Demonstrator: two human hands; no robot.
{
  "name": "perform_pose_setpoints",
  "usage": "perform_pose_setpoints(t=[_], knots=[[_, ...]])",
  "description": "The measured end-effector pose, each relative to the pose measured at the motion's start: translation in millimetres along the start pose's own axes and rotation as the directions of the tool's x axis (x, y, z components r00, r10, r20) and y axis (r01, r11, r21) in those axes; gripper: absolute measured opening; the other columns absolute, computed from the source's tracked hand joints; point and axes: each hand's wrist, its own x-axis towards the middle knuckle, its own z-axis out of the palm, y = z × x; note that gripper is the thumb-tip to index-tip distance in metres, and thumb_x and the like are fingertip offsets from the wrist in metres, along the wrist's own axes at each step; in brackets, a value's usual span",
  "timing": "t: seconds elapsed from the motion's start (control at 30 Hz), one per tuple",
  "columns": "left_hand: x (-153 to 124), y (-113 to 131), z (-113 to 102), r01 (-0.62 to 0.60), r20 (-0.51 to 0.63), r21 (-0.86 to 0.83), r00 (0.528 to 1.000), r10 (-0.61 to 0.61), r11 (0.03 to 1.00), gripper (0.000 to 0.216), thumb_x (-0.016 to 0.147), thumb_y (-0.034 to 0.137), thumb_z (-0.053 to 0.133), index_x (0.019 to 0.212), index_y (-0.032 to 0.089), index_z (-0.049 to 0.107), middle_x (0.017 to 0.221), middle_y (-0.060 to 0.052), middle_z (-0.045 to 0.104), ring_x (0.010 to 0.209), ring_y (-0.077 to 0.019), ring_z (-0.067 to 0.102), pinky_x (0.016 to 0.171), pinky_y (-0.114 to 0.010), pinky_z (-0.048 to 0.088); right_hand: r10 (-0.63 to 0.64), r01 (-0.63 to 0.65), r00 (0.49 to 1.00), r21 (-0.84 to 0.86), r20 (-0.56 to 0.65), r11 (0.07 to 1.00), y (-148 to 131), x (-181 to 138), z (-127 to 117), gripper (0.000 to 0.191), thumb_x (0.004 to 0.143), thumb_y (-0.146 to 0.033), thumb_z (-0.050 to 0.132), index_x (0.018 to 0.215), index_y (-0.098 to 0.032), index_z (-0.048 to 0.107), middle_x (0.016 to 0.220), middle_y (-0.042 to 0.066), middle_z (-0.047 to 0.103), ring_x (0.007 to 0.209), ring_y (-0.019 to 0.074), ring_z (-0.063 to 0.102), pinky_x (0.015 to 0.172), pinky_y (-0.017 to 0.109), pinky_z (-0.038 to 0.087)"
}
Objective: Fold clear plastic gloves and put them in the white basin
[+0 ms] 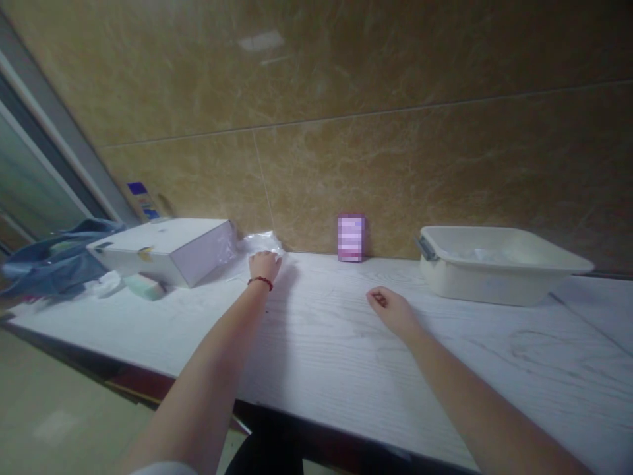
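Observation:
My left hand (266,265), with a red bracelet at its wrist, reaches to the back of the counter. Its fingers curl down onto a crumpled clear plastic bag (260,241) by the wall, and their tips are hidden. My right hand (392,309) is held over the counter right of the middle, its fingers curled together and nothing visible in them. Between the two hands and farther back, a small purple-framed thing with a blurred face (351,237) leans upright against the wall.
On the right stands a cream plastic basin (487,287) with a grey handle. A white box (171,254) lies at the left, with a pale green sponge (144,287), a white crumpled piece (105,284), a blue bag (54,260) and a blue-capped container (143,200) around it. The tiled wall (321,165) bounds the counter (326,343).

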Motion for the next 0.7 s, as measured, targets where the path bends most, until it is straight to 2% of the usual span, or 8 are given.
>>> perform_pose_setpoints(t=[0.2,0.37,0.57,0.7], knots=[[3.7,13.7,4.0,-0.036,0.004,0.127,0.999,0.036,0.991,0.027,0.074,0.028,0.04,0.085,0.014,0.06,0.094,-0.013,0.056,0.095,-0.0253,0.042,0.08,-0.037,0.022,0.016,-0.015,1.0,0.01,-0.01,1.0,-0.9,0.2,-0.7,0.016,0.069,-0.031,0.042,0.071,-0.02,0.054,0.065,0.0,0.059,0.059,0.0124,0.054,0.057,0.024,0.043],[9.0,12.6,6.8,0.02,0.007,0.046,1.0,-0.02,0.999,0.026,0.072,0.016,0.038,0.078,0.012,0.062,0.089,-0.014,0.058,0.093,-0.0249,0.045,0.08,-0.037,0.024,0.009,-0.009,1.0,0.018,-0.013,1.0,1.5,0.7,-0.2,0.017,0.069,-0.032,0.042,0.071,-0.019,0.054,0.065,0.0,0.059,0.06,0.0122,0.054,0.057,0.024,0.042],[22.6,-7.1,-0.3,0.216,0.02,-0.068,0.976,-0.215,0.974,0.029,0.071,0.021,0.038,0.077,0.008,0.063,0.086,-0.019,0.06,0.081,-0.0266,0.053,0.066,-0.035,0.035,0.018,-0.018,1.0,0.027,-0.02,0.999,-0.8,-0.3,-1.3,0.016,0.069,-0.031,0.042,0.071,-0.02,0.054,0.066,0.0,0.059,0.06,0.0124,0.054,0.058,0.024,0.043],[35.4,-30.9,-15.4,0.265,0.003,-0.181,0.963,-0.269,0.947,0.032,0.072,0.028,0.038,0.078,0.01,0.064,0.081,-0.015,0.062,0.078,-0.0239,0.056,0.061,-0.028,0.038,0.016,-0.016,0.999,0.03,-0.03,0.999,-1.4,-0.3,-1.2,0.016,0.068,-0.031,0.043,0.071,-0.02,0.055,0.066,0.0,0.059,0.06,0.0125,0.055,0.058,0.025,0.043]])
